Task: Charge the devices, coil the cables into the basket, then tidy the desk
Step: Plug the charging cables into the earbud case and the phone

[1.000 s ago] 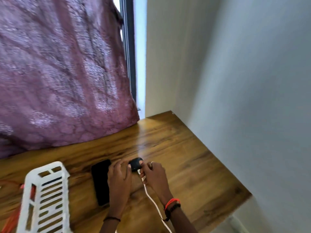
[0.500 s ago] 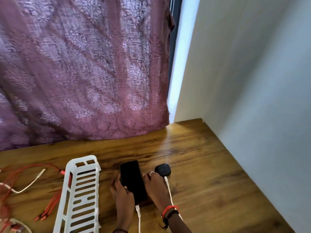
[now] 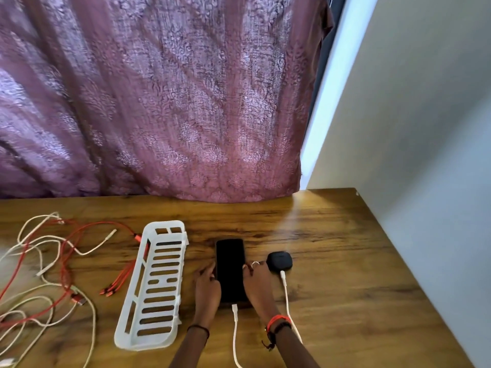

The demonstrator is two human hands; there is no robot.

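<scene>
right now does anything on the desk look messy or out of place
Yes: red and white cables lie tangled on the desk, left of the basket, not in it. The phone and case sit plugged in, tidy.

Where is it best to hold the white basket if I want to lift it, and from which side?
Probably the near short rim of the white basket, from above. It lies flat with its long axis pointing away; the phone and orange cable crowd its long sides.
</scene>
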